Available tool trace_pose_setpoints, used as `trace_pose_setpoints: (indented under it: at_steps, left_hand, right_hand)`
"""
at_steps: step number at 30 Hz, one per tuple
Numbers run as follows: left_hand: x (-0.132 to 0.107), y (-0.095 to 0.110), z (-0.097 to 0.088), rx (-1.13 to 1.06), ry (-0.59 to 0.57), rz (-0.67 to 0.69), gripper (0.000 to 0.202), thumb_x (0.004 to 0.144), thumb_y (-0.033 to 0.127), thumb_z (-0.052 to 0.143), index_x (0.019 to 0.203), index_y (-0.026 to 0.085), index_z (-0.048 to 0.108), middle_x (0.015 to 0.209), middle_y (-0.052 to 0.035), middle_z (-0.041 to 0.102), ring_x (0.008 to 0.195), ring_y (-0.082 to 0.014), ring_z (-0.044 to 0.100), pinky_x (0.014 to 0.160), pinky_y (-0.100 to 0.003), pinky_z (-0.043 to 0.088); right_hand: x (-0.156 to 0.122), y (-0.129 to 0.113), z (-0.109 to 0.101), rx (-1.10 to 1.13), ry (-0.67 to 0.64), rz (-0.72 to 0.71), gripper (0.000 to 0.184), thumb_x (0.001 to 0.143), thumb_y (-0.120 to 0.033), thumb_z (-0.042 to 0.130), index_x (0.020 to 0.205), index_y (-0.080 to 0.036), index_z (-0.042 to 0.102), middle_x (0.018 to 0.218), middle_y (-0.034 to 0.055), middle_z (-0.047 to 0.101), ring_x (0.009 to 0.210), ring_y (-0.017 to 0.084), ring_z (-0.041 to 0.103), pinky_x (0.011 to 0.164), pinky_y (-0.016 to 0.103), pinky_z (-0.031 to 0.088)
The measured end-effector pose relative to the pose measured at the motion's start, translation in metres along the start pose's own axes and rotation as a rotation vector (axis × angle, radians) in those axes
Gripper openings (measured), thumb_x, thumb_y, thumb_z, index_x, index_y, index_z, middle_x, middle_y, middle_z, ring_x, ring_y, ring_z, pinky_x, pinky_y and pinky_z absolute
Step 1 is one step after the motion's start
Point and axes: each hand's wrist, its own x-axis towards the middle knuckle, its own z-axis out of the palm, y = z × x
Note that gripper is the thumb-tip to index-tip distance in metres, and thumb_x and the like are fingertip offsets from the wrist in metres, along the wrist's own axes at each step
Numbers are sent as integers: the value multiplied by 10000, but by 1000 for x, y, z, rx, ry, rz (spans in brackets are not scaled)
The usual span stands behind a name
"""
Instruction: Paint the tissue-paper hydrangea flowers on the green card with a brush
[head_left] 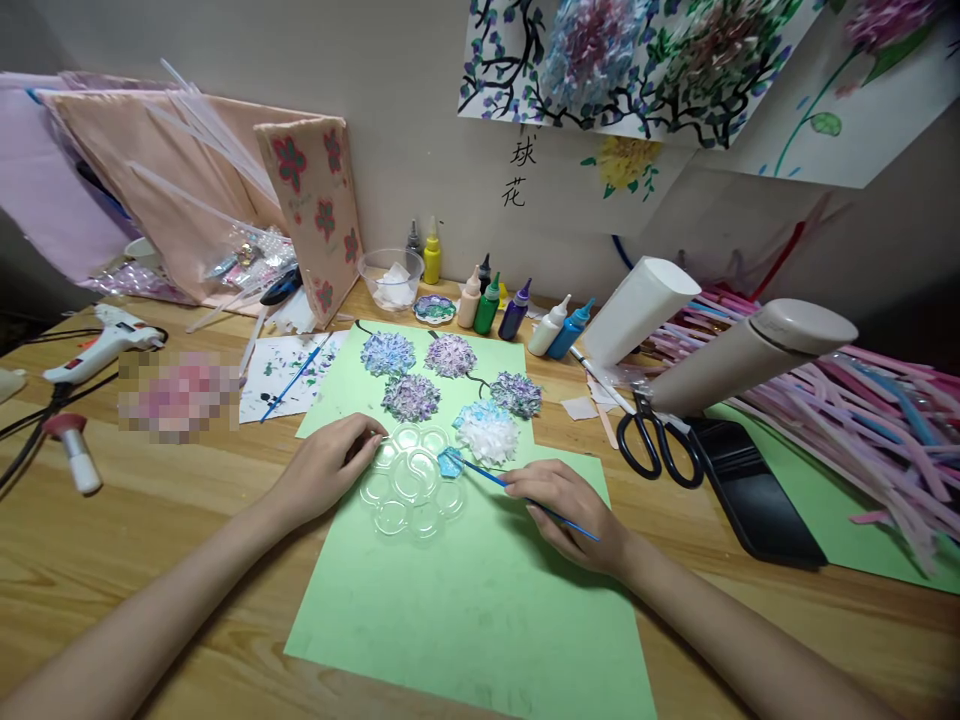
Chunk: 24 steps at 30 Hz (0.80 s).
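Observation:
My left hand (328, 462) rests on the green paper (465, 600), its fingers curled on the left rim of a clear flower-shaped paint palette (411, 480). My right hand (568, 505) pinches a thin blue paintbrush (517, 490). The brush tip sits in the blue paint in the palette's right well. Just beyond the palette, several tissue-paper flower balls (450, 385) in purple, blue and white are stuck on the green paper.
Small paint bottles (517, 308) stand in a row behind the paper beside a clear bowl (390, 278). Black scissors (652, 440) and a dark tray (750, 490) lie to the right under two lamp heads (750, 350). A glue gun (101, 345) lies far left.

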Motion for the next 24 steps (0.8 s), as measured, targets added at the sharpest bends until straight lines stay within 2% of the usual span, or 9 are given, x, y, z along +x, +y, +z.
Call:
trace_pose_setpoints:
  at_steps: [5, 10, 15, 20, 24]
  left_hand:
    - [0, 0, 0, -4, -1, -1, 300, 940, 432, 352, 942, 218, 563, 859, -26, 646, 765, -194, 593, 673, -297, 426]
    - [0, 0, 1, -7, 2, -1, 295, 938, 427, 363, 949, 214, 566, 862, -23, 645, 766, -190, 594, 669, -293, 425]
    - [0, 0, 0, -1, -3, 5, 296, 939, 427, 357, 953, 216, 564, 874, -33, 650, 779, -197, 597, 674, -300, 431]
    - [0, 0, 0, -3, 0, 6, 295, 936, 426, 358, 950, 215, 563, 876, -36, 651, 778, -196, 595, 678, -304, 436]
    - [0, 0, 0, -1, 1, 6, 308, 934, 436, 350, 946, 215, 564, 863, -37, 651, 771, -198, 595, 674, -303, 438]
  right_hand:
    - [-1, 1, -1, 11, 28, -20, 314, 854, -97, 440, 1130, -216, 528, 966, 76, 710, 869, 176, 638, 753, 311, 532]
    - [1, 1, -2, 17, -52, -4, 304, 887, -131, 440, 1161, -230, 528, 1015, 69, 714, 923, 173, 641, 790, 312, 529]
    - [-1, 3, -2, 14, 10, 5, 281, 900, -156, 435, 1152, -228, 537, 985, 71, 717, 898, 180, 633, 777, 317, 526]
    - [-4, 5, -1, 37, -27, 9, 291, 909, -171, 430, 1172, -236, 536, 1015, 68, 715, 924, 179, 635, 795, 319, 526]
    - [-2, 5, -1, 53, 18, 16, 272, 940, -216, 406, 1173, -243, 542, 984, 67, 721, 909, 181, 642, 779, 319, 528]
